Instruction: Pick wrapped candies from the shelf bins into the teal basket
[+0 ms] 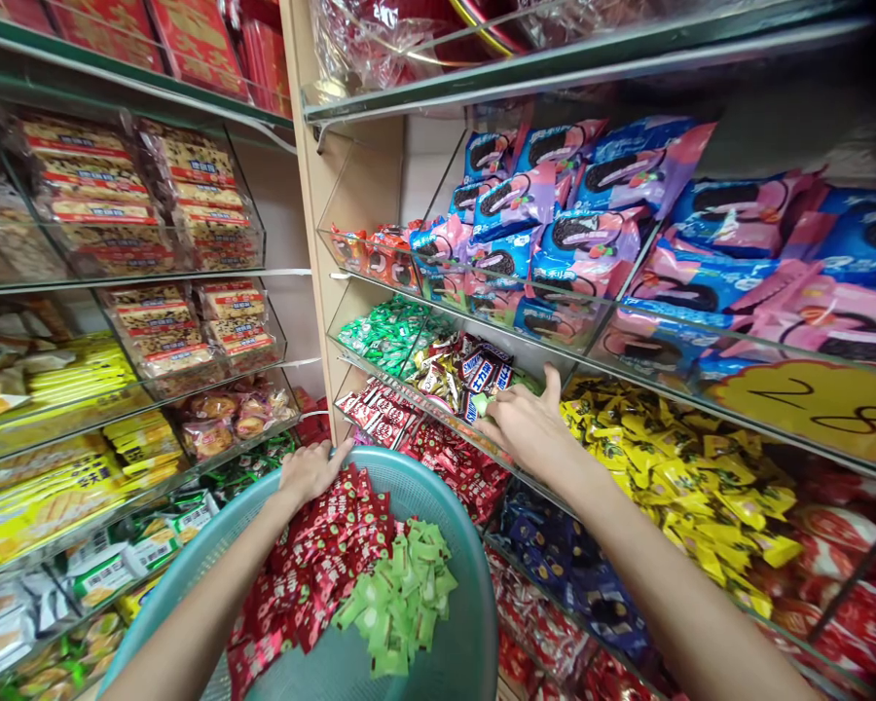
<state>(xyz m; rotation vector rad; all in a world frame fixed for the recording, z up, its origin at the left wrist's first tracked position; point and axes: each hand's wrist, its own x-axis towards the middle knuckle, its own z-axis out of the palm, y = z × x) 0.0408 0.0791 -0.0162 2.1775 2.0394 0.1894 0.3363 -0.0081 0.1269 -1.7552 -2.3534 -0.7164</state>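
Note:
My left hand is closed over the far rim of a large teal plastic basin. Inside the basin lie a heap of red candy packets and a smaller pile of light green candy packets. My right hand reaches into a glass shelf compartment, its fingers bent together with one finger sticking up. A light green candy packet shows at its fingertips. Beside it are dark Snickers bars, and more light green wrapping is partly hidden behind the hand.
Green-wrapped candies fill the compartment to the left, yellow candy packets the one to the right. Blue and pink cookie packs stand above a glass shelf edge over my right hand. Red packets and dark blue packets lie below.

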